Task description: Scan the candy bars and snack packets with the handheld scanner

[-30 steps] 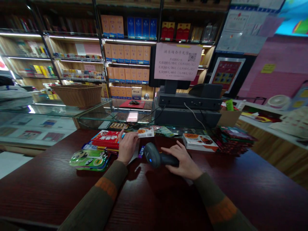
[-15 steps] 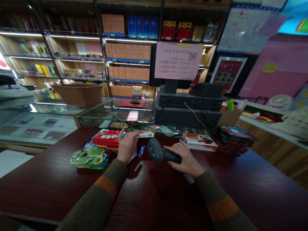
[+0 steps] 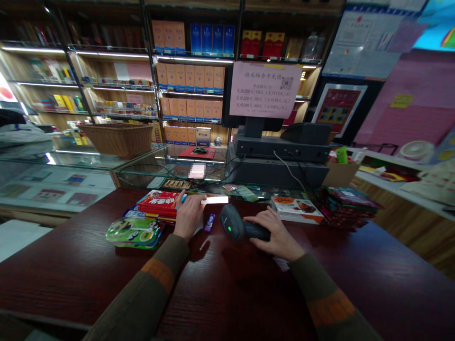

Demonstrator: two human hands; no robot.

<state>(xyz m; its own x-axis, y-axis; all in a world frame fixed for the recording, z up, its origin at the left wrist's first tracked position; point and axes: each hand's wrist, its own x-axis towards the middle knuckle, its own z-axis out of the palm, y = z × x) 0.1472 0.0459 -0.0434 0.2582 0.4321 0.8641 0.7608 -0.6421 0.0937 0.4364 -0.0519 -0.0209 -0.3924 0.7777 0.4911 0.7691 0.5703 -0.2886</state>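
Note:
My left hand (image 3: 188, 214) grips a small flat box (image 3: 214, 200) above the dark wooden counter (image 3: 227, 284), tilted so that its white edge faces me. My right hand (image 3: 273, 233) is wrapped round the handle of a black barcode scanner (image 3: 234, 226). The scanner's head points toward the box and shows a green light. A small purple packet (image 3: 209, 222) lies on the counter between my hands. Left of my left hand sits a stack of red snack packs (image 3: 158, 202) and green panda packs (image 3: 133, 232).
A white-and-orange box (image 3: 295, 209) and a pile of dark packets (image 3: 346, 201) lie to the right. Behind stand a till with a monitor (image 3: 280, 147) bearing a pink notice, a glass display case (image 3: 106, 173), a wicker basket (image 3: 117, 138) and stocked shelves.
My left hand has turned the small box from face-up to edge-on. My right hand has shifted the scanner slightly right and up, and its light has gone from blue to green.

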